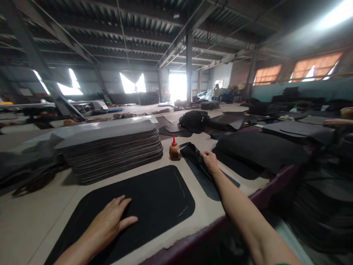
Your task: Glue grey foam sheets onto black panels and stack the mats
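A black sheet with rounded corners [154,191] lies flat on the table in front of me, with thin shiny streaks near its right edge. My left hand [111,215] rests on it, fingers and thumb spread. To the right, my right hand [209,161] is closed on the edge of a thin black piece of material [194,152], which is partly lifted and folded. Under that piece lies a dark grey sheet [205,186]. Between the two sheets, toward the back, stands a squeeze bottle [174,151] of brown liquid with a red pointed nozzle.
A tall stack of dark sheets [116,151] stands at the back left. Black sheets [259,151] are piled on the right, by the purple-covered table edge [275,180]. A black bundle [193,120] lies farther back. Another person's arm [338,122] reaches in at the far right.
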Action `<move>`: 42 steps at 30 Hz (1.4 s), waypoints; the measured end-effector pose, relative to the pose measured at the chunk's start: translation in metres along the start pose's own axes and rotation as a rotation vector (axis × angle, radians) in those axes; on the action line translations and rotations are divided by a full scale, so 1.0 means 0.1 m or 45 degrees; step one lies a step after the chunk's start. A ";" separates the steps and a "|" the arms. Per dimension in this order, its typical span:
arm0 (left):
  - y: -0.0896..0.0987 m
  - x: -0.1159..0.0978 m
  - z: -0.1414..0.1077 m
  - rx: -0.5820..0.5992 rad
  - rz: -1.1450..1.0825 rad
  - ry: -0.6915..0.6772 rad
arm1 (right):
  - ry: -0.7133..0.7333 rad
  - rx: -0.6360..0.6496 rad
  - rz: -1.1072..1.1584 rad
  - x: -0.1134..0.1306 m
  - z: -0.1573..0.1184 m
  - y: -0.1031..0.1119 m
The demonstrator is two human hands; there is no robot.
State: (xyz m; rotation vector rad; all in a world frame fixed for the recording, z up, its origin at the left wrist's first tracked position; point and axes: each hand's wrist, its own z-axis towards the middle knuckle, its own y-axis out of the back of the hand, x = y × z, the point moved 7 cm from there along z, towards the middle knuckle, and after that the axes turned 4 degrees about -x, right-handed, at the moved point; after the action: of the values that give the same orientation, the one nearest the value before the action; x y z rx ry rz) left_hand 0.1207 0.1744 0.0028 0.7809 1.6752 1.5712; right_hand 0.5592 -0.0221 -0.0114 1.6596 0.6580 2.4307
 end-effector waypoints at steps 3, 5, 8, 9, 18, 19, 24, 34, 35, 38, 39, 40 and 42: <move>-0.02 0.03 0.00 -0.029 -0.005 -0.015 | -0.025 -0.051 0.137 -0.04 0.03 0.11; -0.04 0.04 0.00 -0.030 -0.006 -0.013 | -0.019 -0.073 0.202 -0.04 0.05 0.19; -0.02 0.02 0.01 -0.033 -0.016 -0.029 | 0.033 -0.135 0.245 0.04 0.07 0.33; -0.01 0.01 0.01 -0.033 -0.021 -0.028 | 0.059 -0.168 0.256 0.09 0.06 0.38; 0.03 -0.01 0.00 -0.053 -0.067 0.013 | 0.531 -0.139 0.474 1.12 -0.64 0.89; 0.09 -0.07 -0.01 -0.106 -0.070 0.017 | 0.603 -0.099 0.494 1.26 -0.81 1.00; 0.49 -0.91 -0.36 -0.150 -0.739 -0.167 | 1.018 0.233 0.506 1.91 -1.88 1.44; 0.37 -1.69 -1.04 0.177 -1.934 0.330 | 1.238 0.732 0.225 1.97 -3.14 1.05; 0.33 -1.66 -1.05 0.120 -2.148 0.431 | 1.161 0.754 0.298 1.89 -3.16 1.04; 0.29 -1.60 -1.08 0.039 -2.566 0.544 | 0.739 0.707 0.557 1.54 -3.09 1.06; 0.30 -1.57 -1.09 0.013 -2.630 0.554 | 0.575 0.703 0.626 1.40 -3.08 1.05; 0.32 -1.54 -1.10 -0.024 -2.689 0.557 | 0.415 0.740 0.690 1.28 -3.10 1.01; 0.38 -1.49 -1.13 -0.094 -2.796 0.545 | 0.105 0.947 0.851 1.11 -3.22 0.87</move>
State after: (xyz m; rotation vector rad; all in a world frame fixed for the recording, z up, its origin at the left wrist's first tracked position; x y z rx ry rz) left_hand 0.1122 -0.0090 0.0557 -1.2920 1.3767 0.0619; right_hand 0.2345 -0.1535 0.0227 2.3607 1.3253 2.9166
